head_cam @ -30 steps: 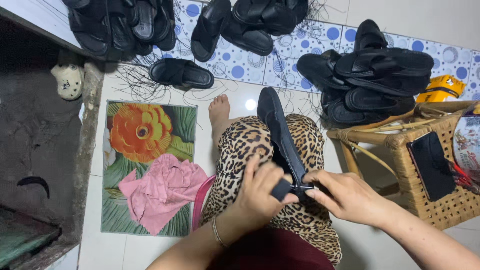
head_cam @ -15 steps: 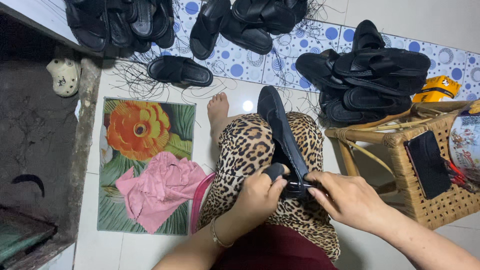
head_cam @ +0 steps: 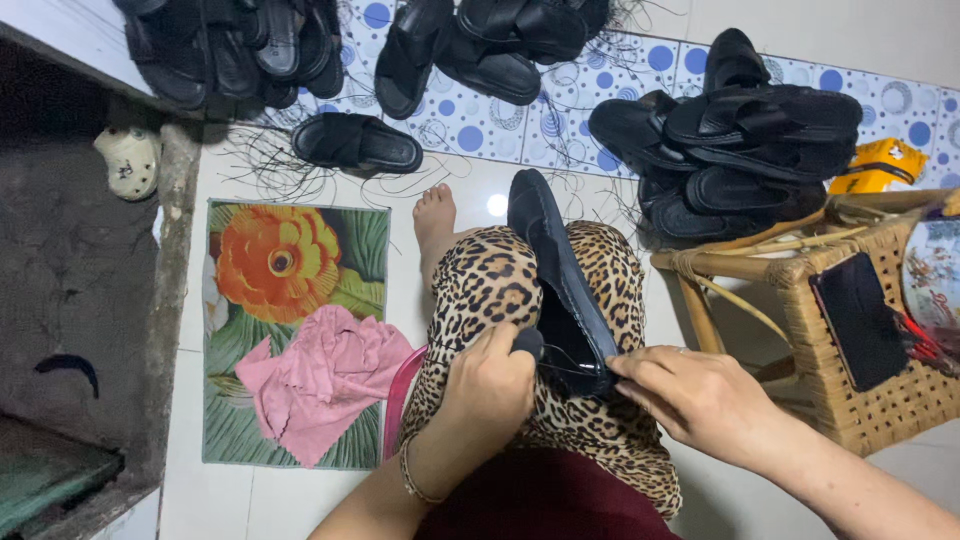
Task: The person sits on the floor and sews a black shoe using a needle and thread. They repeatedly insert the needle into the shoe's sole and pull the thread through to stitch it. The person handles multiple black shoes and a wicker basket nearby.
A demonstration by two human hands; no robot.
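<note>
Tiled floor, black sandal [head_cam: 556,270] lengthwise along lap, toe away, left hand [head_cam: 490,385] and right hand [head_cam: 700,400] grip heel.

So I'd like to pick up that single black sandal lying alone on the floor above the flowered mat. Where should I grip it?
Probably by the wide strap of the lone black sandal, pinched from above. It lies flat, sole down, and the strap arches up off the footbed. It sits apart from the piled sandals, with only loose black threads around it.
</note>
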